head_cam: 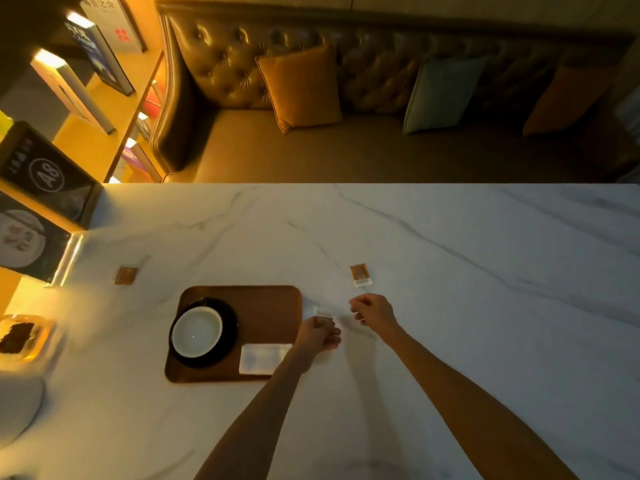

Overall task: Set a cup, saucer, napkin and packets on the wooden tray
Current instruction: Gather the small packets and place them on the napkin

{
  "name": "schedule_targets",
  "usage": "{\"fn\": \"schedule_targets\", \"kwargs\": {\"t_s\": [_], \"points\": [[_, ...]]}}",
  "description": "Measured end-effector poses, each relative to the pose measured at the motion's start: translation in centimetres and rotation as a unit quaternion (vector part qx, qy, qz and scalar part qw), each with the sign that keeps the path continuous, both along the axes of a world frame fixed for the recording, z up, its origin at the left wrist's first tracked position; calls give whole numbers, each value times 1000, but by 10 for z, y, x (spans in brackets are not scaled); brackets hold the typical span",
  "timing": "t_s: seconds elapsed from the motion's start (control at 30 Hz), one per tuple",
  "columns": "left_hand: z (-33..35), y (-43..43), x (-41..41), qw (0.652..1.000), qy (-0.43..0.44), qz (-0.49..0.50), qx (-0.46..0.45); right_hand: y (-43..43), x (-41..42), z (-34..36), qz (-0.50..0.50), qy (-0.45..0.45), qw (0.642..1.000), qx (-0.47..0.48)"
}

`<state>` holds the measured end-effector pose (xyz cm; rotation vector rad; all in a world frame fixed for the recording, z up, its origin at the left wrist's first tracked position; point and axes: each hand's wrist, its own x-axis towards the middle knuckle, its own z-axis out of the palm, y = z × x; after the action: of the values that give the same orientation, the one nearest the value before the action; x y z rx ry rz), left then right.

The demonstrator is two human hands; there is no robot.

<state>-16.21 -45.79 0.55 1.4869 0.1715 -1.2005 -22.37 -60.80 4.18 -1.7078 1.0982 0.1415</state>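
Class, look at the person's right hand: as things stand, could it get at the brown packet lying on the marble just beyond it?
Probably yes. The right hand hovers just short of the brown packet, with only bare marble table between them. The left hand, holding another packet, is off to the side.

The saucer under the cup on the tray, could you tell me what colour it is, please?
The saucer is black, seen in the head view.

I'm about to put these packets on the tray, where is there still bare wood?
The wooden tray is bare along its far right part, beyond the napkin and right of the cup on its saucer. The left half and near right corner are crowded. The left hand holds a packet beside that edge.
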Motion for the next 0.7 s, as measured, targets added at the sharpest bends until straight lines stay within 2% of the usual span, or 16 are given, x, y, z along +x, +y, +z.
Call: {"fn": "schedule_targets", "kwargs": {"t_s": [0.2, 0.37, 0.6, 0.7], "points": [[-37, -31, 26, 995, 78, 49, 27, -70, 37, -32, -56, 107, 986, -115], [-68, -42, 37, 991, 105, 66, 55, -87, 67, -65, -53, 158, 979, -117], [-77, -38, 39, 986, 134, 85, 48, -77, 74, -82, -66, 176, 975, -119], [-62, -34, 36, 987, 137, 77, 31, -74, 68, -73, -68, 140, 981, -117]]}}
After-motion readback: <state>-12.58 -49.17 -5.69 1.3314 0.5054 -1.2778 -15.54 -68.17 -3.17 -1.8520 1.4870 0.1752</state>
